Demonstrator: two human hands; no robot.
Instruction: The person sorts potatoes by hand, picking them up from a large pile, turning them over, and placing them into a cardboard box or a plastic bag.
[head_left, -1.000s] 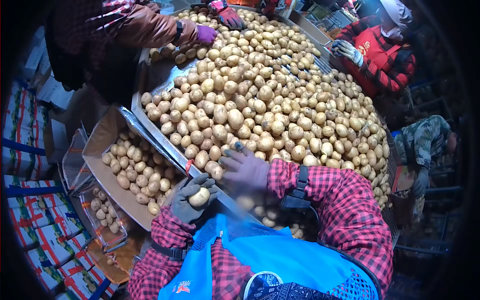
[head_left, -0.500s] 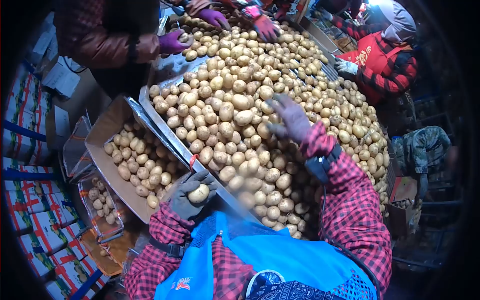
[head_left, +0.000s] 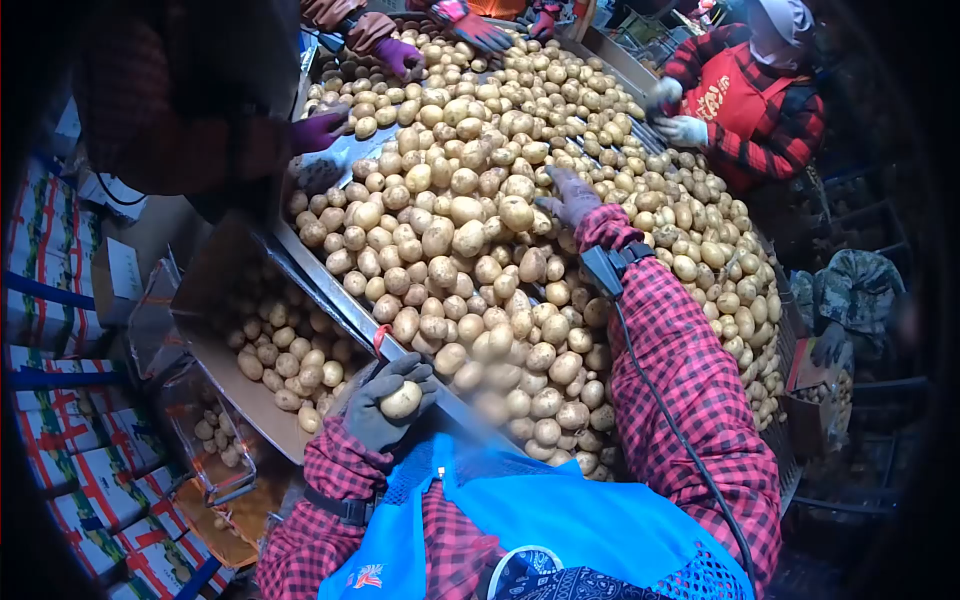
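Note:
My left hand (head_left: 374, 420), in a dark grey glove, is closed around a potato (head_left: 401, 400) beside the metal edge of the sorting table (head_left: 350, 318). My right hand (head_left: 572, 198), also gloved, reaches out over the big heap of potatoes (head_left: 470, 235). Its fingers are apart at the potatoes in the middle, and I see nothing held in it. Just left of the table edge stands an open cardboard box (head_left: 215, 335), partly filled with potatoes (head_left: 285, 350). A red tie (head_left: 381, 338) hangs at the table edge near my left hand.
Other people's gloved hands work at the far end, including a purple glove (head_left: 400, 58) and a red-grey glove (head_left: 480, 33). A person in a red apron (head_left: 735, 95) stands at the right. Stacked printed cartons (head_left: 110, 480) line the left, near a smaller container of potatoes (head_left: 220, 435).
My right hand has moved slightly up and left, its forearm stretching farther over the heap. My left hand still holds the potato. The red-aproned person's hands have come together.

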